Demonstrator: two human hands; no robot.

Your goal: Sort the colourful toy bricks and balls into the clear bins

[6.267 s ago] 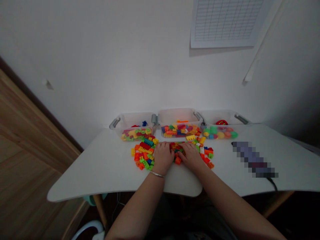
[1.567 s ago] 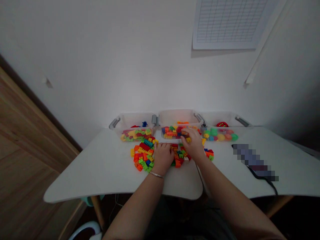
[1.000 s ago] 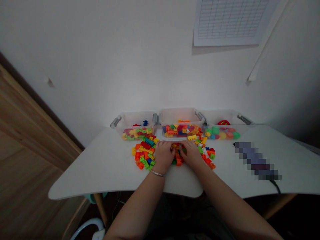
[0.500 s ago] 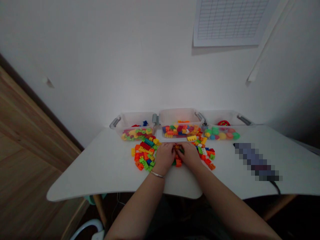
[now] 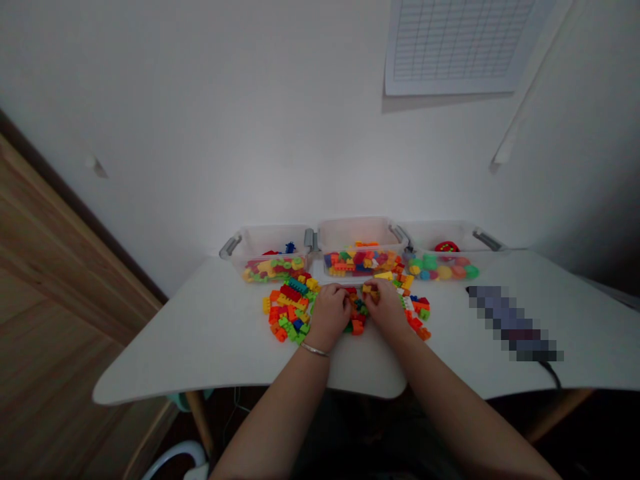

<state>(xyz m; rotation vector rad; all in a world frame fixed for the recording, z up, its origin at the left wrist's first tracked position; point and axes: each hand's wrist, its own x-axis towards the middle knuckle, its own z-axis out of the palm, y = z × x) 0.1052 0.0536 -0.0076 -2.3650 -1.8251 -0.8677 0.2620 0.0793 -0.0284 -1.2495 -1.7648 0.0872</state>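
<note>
Loose toy building bricks (image 5: 291, 310) in several colours lie spread across the white table, on both sides of my hands and between them. My left hand (image 5: 330, 312), with a bracelet at the wrist, has its fingers curled over the middle of the pile; whatever they hold is hidden. Just to its right, my right hand (image 5: 387, 308) pinches a yellow brick (image 5: 369, 289) between thumb and fingers. Red and green bricks (image 5: 358, 313) show in the gap between the two hands, with an orange brick (image 5: 357, 327) at the near edge.
Three clear bins stand along the wall: a left bin (image 5: 273, 237) and a middle bin (image 5: 355, 233) with bricks, and a right bin (image 5: 425, 233) with round coloured pieces. A blurred-out dark object (image 5: 513, 323) with a cable lies on the table (image 5: 190, 347) at right.
My right hand has moved slightly right, away from my left hand, and a yellow brick now shows in its fingers. The gap between the hands is wider. My left hand has barely moved.
</note>
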